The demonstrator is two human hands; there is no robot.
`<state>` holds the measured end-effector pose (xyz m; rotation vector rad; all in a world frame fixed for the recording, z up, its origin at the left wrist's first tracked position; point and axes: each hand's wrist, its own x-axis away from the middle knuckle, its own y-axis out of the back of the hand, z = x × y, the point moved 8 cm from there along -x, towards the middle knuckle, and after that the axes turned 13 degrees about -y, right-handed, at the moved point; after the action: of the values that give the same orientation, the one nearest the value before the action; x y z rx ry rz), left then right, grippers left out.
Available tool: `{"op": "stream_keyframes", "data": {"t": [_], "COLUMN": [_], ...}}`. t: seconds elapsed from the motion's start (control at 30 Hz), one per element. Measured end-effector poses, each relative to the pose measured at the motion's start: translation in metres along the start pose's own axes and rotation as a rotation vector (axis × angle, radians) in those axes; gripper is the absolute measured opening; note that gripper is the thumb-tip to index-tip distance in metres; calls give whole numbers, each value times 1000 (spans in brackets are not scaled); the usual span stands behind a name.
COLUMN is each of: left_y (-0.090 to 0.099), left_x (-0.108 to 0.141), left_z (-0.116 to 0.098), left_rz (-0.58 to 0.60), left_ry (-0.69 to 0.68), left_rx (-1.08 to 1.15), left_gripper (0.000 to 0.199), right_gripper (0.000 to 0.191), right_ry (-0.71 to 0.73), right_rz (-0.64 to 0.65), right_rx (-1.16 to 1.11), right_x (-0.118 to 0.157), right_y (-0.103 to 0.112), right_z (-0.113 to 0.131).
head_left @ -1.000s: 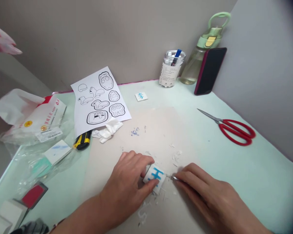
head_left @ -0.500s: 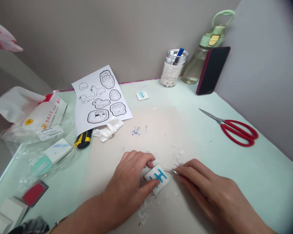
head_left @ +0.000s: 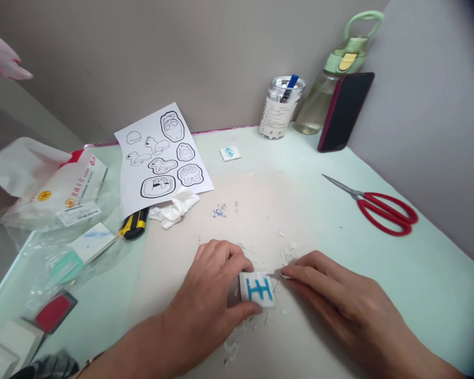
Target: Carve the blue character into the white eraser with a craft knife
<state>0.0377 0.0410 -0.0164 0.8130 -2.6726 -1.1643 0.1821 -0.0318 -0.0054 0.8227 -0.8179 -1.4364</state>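
My left hand [head_left: 213,287] grips a small white carving block [head_left: 257,289] between thumb and fingers, on the beige mat. A blue character stands out on the block's upper face. My right hand [head_left: 335,300] is closed around a slim carving tool [head_left: 282,274] with a metal tip; most of its handle is hidden in the fingers. The tip points left, close to the block's upper right corner; whether it touches is hard to tell. White shavings [head_left: 288,251] lie around the block.
Red-handled scissors [head_left: 379,210] lie at right, near a propped phone [head_left: 345,113], a bottle [head_left: 319,95] and a jar of pens [head_left: 280,110]. A second marked block [head_left: 230,153] sits at the back. Left are a printed sheet [head_left: 161,158], crumpled tissue [head_left: 174,209], yellow-black cutter [head_left: 133,225] and red ink pad [head_left: 55,313].
My left hand has turned the block so that its edges now lie nearly level. My right hand has shifted only slightly, still holding the tool.
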Motion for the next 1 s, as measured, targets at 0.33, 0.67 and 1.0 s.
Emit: {"op": "stream_keyframes", "data": {"t": [0.33, 0.67, 1.0], "left_y": [1, 0, 3], "left_x": [1, 1, 1], "left_z": [-1, -1, -12], "left_rz": [-29, -24, -44], "left_ry": [-43, -40, -148], "left_rx": [11, 18, -114], "left_gripper": [31, 30, 30], "right_gripper": [28, 33, 35], "right_ry": [39, 67, 107], "right_rz": [2, -24, -52], "right_rx": [97, 160, 247], "right_x": [6, 7, 2], "right_y": [-2, -6, 2], "right_z": [5, 5, 17]}}
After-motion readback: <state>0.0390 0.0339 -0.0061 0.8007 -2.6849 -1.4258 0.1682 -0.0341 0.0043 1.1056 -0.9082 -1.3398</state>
